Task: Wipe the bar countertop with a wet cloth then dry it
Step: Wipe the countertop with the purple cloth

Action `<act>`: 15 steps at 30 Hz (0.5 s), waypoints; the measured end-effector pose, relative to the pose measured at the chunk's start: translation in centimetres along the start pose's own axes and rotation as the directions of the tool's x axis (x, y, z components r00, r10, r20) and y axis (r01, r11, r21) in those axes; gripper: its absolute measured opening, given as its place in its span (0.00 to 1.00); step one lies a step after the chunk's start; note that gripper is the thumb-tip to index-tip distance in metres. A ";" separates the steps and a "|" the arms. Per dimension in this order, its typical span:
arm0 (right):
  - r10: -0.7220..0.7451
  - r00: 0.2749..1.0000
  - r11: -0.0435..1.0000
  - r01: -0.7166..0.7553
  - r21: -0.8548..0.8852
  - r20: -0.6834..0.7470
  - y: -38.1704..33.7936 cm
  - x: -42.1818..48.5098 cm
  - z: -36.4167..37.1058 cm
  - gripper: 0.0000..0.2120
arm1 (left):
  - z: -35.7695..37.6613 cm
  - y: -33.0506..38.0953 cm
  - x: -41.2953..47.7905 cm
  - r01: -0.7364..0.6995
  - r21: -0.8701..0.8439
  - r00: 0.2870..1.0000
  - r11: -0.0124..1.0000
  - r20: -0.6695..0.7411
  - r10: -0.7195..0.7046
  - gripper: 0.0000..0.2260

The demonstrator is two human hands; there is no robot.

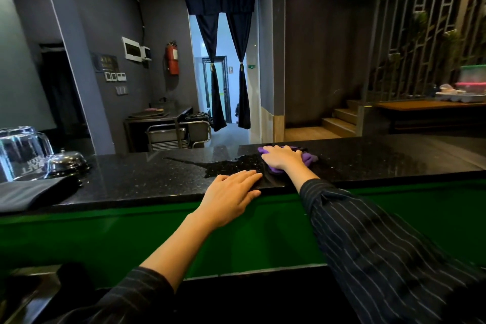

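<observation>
The black speckled bar countertop (136, 179) runs left to right in front of me. A purple cloth (309, 158) lies on it right of centre, and my right hand (282, 156) presses flat on top of that cloth with fingers spread. My left hand (232, 193) rests palm down on the near edge of the counter, fingers together, holding nothing. A wet streak (223, 164) spreads on the stone to the left of the cloth.
At the far left of the counter stand an upturned glass jug (19, 150), a metal service bell (67, 162) and a folded grey cloth (31, 192). Below the counter is a green front panel (263, 231). Behind are a steel trolley and a curtained doorway.
</observation>
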State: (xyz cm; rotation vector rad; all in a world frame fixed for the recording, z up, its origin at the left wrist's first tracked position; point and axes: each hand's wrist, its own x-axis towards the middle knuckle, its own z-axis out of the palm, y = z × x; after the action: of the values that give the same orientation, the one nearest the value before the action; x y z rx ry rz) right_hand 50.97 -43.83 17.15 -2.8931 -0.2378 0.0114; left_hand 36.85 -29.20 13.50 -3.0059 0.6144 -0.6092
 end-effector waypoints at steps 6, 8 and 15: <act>-0.014 0.987 0.976 0.048 0.215 -0.158 0.0 0.4 0.0 0.13 | -2.1 -7.1 -2.4 0.086 -0.185 0.994 0.979 -0.055 -0.097 0.44; -0.048 0.991 0.960 0.080 0.269 -0.125 -0.1 0.7 -0.1 0.11 | -2.5 -9.7 -3.6 0.247 -0.153 0.969 0.957 0.049 -0.242 0.51; -0.206 0.976 0.908 0.217 0.359 -0.068 -4.2 1.1 0.2 0.17 | -3.2 -9.4 -4.0 0.391 -0.001 0.891 0.921 0.252 -0.378 0.61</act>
State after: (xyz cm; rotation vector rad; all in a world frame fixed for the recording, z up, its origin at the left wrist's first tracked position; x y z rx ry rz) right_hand 51.36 -39.58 17.99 -2.4822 -0.4884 -0.0218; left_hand 35.74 -18.81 15.82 -3.1993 0.0167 -0.2114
